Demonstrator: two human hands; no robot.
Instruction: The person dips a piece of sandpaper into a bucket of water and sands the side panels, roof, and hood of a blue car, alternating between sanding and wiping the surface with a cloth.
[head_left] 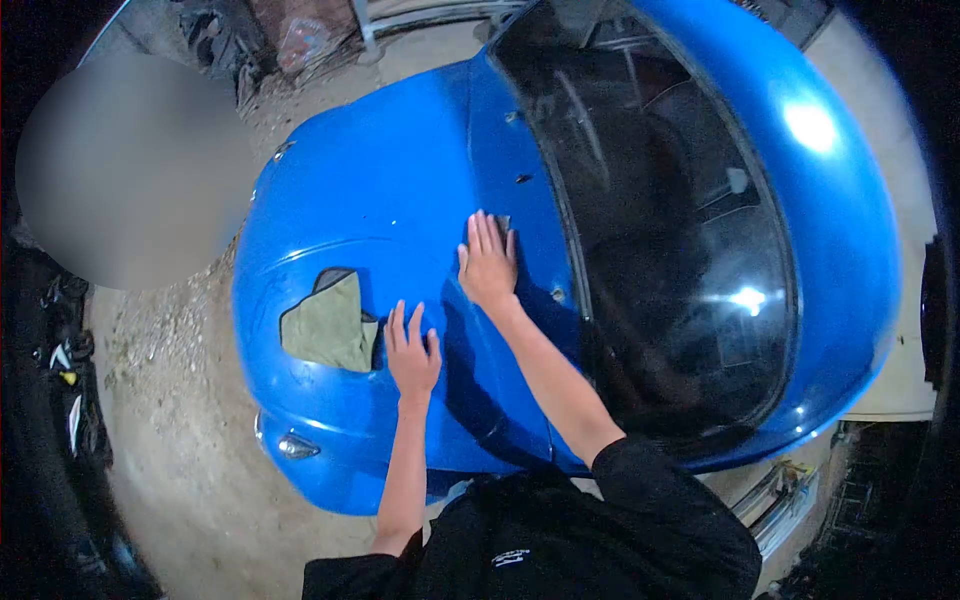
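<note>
Beneath me is a blue car with a rounded bonnet (390, 190). My right hand (488, 268) lies flat on the bonnet near its windscreen end, fingers stretched forward. A small dark flat piece (504, 223) shows from beneath its fingers, pressed against the paint; most of it is hidden. Lower left, my left hand (412, 352) rests on the bonnet with its fingers apart and nothing in them. Just left of that hand lies a crumpled olive-green cloth (325, 325) with dark edging.
The dark windscreen (670, 230) and blue roof (840, 190) stretch to the right. A headlight-like chrome fitting (297, 446) sits at the lower left. Gravelly ground (170, 370) borders the car, with dark clutter at the far left. Metal rails (785, 505) stand at the lower right.
</note>
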